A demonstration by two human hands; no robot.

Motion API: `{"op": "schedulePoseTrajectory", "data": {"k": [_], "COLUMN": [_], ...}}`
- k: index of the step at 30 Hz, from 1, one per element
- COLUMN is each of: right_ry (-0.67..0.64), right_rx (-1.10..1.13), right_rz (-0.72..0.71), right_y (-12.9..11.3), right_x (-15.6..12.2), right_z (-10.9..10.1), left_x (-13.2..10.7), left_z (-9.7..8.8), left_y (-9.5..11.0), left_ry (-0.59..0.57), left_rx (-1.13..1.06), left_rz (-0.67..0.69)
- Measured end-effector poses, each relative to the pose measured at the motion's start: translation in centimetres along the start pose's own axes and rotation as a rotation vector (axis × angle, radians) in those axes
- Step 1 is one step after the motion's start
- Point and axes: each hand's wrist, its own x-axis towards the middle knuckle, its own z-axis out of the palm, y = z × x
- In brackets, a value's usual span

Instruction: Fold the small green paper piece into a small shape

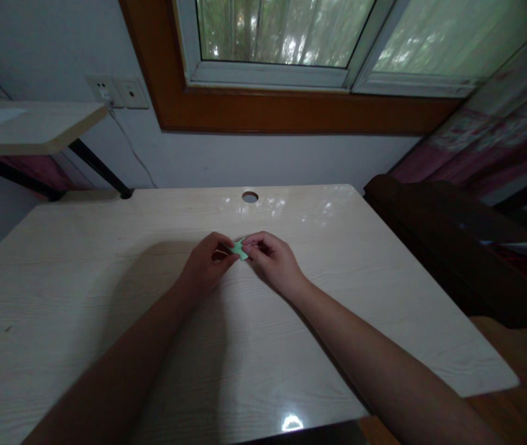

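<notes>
A small folded piece of green paper (240,248) is held between both hands over the middle of a pale wooden desk (105,296). My left hand (207,262) pinches its left side with curled fingers. My right hand (272,259) pinches its right side, fingers closed. Most of the paper is hidden by the fingertips. Both forearms reach in from the bottom edge of the view.
A round cable hole (249,196) sits at the desk's far edge. A shelf (31,127) juts out at the left, with a wall socket (117,93) and cable beside it. A dark wooden bed frame (448,241) stands to the right. A window fills the wall above.
</notes>
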Motion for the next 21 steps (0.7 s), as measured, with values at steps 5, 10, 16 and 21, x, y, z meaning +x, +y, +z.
{"op": "schedulePoseTrajectory", "data": {"k": [5, 10, 16, 21], "right_ry": [-0.011, -0.012, -0.014, -0.019], "right_rx": [-0.18, -0.22, -0.251, -0.267], "right_rz": [-0.078, -0.105, -0.119, -0.118], "right_y": [-0.35, -0.32, -0.58, -0.78], "right_x": [-0.07, -0.08, -0.16, -0.28], "right_z": [-0.29, -0.15, -0.05, -0.11], "left_x": [0.08, 0.37, 0.42, 0.42], "left_z": [-0.11, -0.2, -0.22, -0.21], "left_y": [-0.31, -0.65, -0.54, -0.26], "left_ry": [-0.03, -0.036, -0.035, -0.031], "left_rx": [-0.069, -0.11, -0.109, -0.115], "left_rz": [-0.072, -0.109, -0.148, -0.153]}}
